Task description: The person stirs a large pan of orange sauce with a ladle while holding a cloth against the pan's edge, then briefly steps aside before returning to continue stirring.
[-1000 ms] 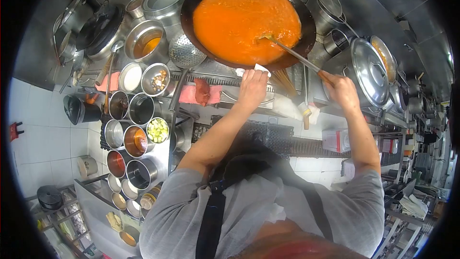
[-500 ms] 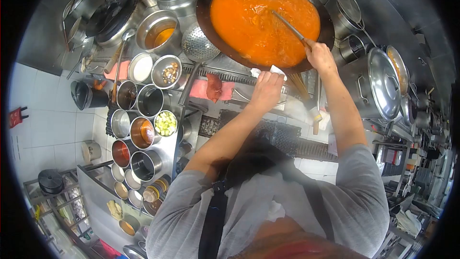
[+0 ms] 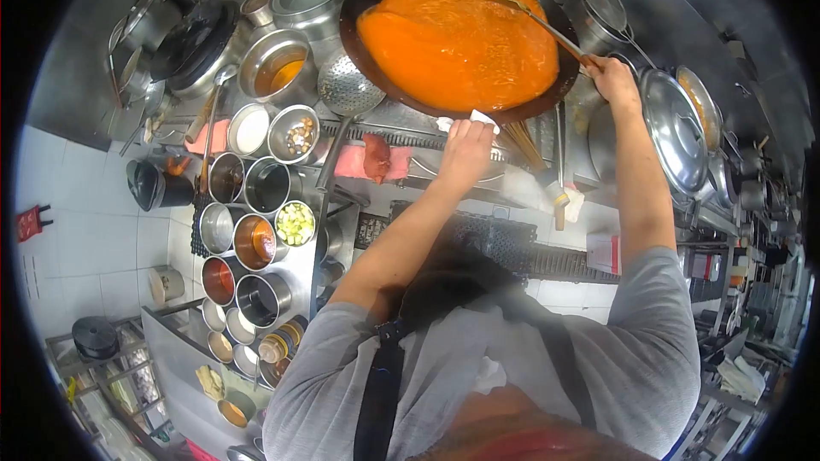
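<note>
The left hand point(image 3: 468, 151) grips a white cloth point(image 3: 484, 119) at the wok's point(image 3: 571, 84) near rim; the right hand point(image 3: 616, 84) grasps a ladle point(image 3: 559, 37).

Top centre, a wide wok point(image 3: 363, 60) of dark, matt metal holds glossy orange sauce point(image 3: 453, 43), rippled on top. The ladle point(image 3: 555, 32) is smooth metal with a brown, wood-like handle. White, creased cloth or paper point(image 3: 483, 119), which of the two is unclear, sits at the wok's near rim. Right of centre, a domed lid point(image 3: 675, 132) of shiny, smooth metal. Left of the wok, a perforated skimmer point(image 3: 346, 85) of silvery metal. Left, round pots point(image 3: 263, 300) of glossy metal; far left, smooth, pale tiles point(image 3: 77, 239).
</note>
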`<action>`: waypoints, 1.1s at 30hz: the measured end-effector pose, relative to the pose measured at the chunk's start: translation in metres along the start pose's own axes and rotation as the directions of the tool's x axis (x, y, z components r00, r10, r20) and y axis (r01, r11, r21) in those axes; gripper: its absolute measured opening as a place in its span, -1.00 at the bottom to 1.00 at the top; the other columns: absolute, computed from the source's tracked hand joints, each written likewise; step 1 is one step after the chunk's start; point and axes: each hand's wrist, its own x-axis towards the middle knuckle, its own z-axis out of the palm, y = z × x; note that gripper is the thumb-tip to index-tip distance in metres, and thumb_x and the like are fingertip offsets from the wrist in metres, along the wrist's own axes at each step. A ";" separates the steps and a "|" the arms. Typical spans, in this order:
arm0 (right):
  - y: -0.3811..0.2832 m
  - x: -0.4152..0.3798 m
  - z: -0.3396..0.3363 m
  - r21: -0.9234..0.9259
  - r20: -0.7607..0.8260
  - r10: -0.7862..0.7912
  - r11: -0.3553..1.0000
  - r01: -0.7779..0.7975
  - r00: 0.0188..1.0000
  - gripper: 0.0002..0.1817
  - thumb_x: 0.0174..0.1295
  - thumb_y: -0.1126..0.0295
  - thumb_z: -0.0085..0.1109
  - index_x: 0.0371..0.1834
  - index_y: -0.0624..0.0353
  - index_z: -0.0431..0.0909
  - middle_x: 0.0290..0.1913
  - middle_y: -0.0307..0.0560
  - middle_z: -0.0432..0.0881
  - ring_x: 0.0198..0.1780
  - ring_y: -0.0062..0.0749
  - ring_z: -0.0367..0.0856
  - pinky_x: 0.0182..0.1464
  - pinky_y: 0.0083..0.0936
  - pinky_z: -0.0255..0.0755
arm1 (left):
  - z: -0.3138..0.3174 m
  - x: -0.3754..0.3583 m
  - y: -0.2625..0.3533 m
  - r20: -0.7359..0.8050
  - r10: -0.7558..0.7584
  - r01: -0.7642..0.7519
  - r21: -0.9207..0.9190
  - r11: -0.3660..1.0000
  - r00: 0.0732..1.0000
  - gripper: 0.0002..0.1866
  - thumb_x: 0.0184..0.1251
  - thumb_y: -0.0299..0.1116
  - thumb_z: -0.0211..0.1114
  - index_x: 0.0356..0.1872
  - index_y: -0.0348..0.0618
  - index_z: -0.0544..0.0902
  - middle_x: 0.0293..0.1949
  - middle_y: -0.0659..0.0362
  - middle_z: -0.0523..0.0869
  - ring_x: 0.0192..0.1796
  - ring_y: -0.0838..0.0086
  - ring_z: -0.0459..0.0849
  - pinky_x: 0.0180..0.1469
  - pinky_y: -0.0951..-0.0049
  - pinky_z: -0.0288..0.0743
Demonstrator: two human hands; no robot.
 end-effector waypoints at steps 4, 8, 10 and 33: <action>0.022 -0.036 -0.052 0.033 0.019 0.032 0.999 -0.032 0.999 -0.61 0.23 0.22 0.29 0.14 -0.05 0.68 -0.03 0.14 0.72 0.07 0.00 0.69 0.15 -0.22 0.50 | 0.000 0.000 0.000 0.015 -0.011 0.011 0.011 1.000 1.000 -0.81 0.29 -0.37 0.30 -0.13 -0.18 0.68 -0.25 0.13 0.61 -0.11 0.21 0.55 0.11 0.13 0.39; 0.026 -0.081 -0.097 -0.012 0.042 0.082 0.997 -0.082 0.996 -0.62 0.19 0.28 0.33 0.10 -0.01 0.70 -0.07 0.12 0.75 0.02 -0.04 0.72 0.11 -0.27 0.52 | 0.002 0.000 0.000 0.032 -0.026 0.025 0.019 1.000 0.999 -0.80 0.30 -0.37 0.29 -0.12 -0.22 0.70 -0.22 0.10 0.64 -0.09 0.18 0.55 0.12 0.12 0.38; 0.031 -0.101 -0.109 -0.013 0.020 0.041 0.999 -0.040 0.999 -0.63 0.19 0.31 0.33 0.09 -0.01 0.72 -0.10 0.11 0.76 -0.01 -0.05 0.74 0.08 -0.28 0.53 | 0.000 0.001 0.001 0.058 -0.045 0.045 0.000 0.999 0.997 -0.80 0.30 -0.36 0.29 -0.13 -0.23 0.70 -0.22 0.09 0.64 -0.08 0.17 0.56 0.13 0.11 0.38; -0.040 -0.134 -0.015 0.362 0.172 -0.150 0.929 0.078 0.974 -0.56 0.06 0.40 0.45 0.08 0.06 0.71 -0.11 0.14 0.75 -0.19 -0.15 0.77 -0.02 -0.41 0.56 | 0.000 0.000 -0.002 -0.019 0.007 -0.007 -0.008 1.000 1.000 -0.84 0.29 -0.39 0.30 -0.15 -0.17 0.67 -0.30 0.12 0.57 -0.14 0.21 0.54 0.09 0.16 0.39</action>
